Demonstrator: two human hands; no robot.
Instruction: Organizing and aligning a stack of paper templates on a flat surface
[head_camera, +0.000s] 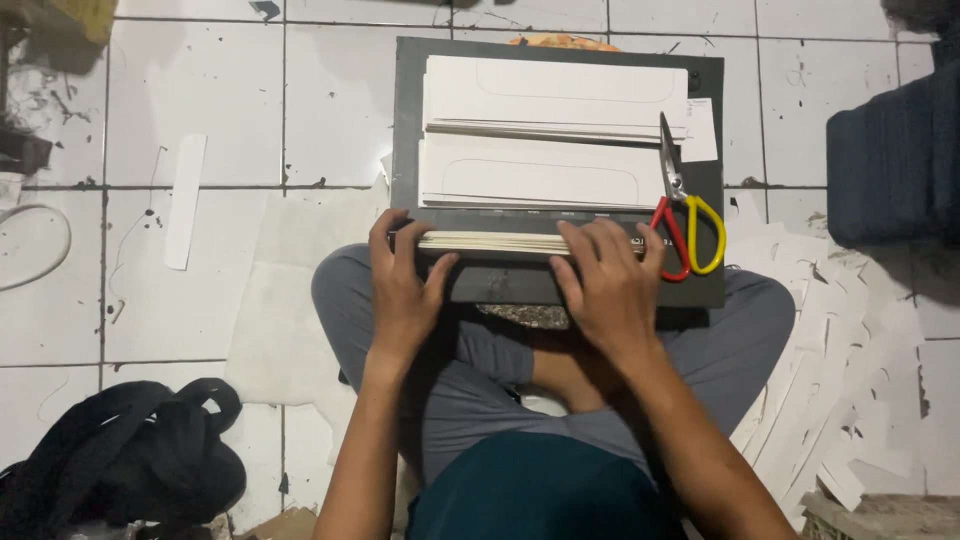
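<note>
Person sits cross-legged on a white tile floor (200, 90), a dark board (560, 285) across the lap. Left hand (405, 285) and right hand (610, 285) both rest on a thin paper stack (495, 242) at the board's near edge. Left fingers (385, 232) curl over the stack's left end, thumb on the near side, gripping it. Right fingers (610, 238) lie spread flat on the stack's right end, pressing down, not closed around it. Beyond the stack, two taller piles of white cards (545, 170) lie one behind the other on the board. Scissors (682, 215) with one red and one yellow handle lie on the board's right side, just beside the right hand, blades pointing away. White paper offcuts (850, 340) litter the floor at right. A loose paper strip (185, 200) lies on the floor at left. Black bag (120, 460) at lower left, dark blue bundle (890, 160) at upper right.
</note>
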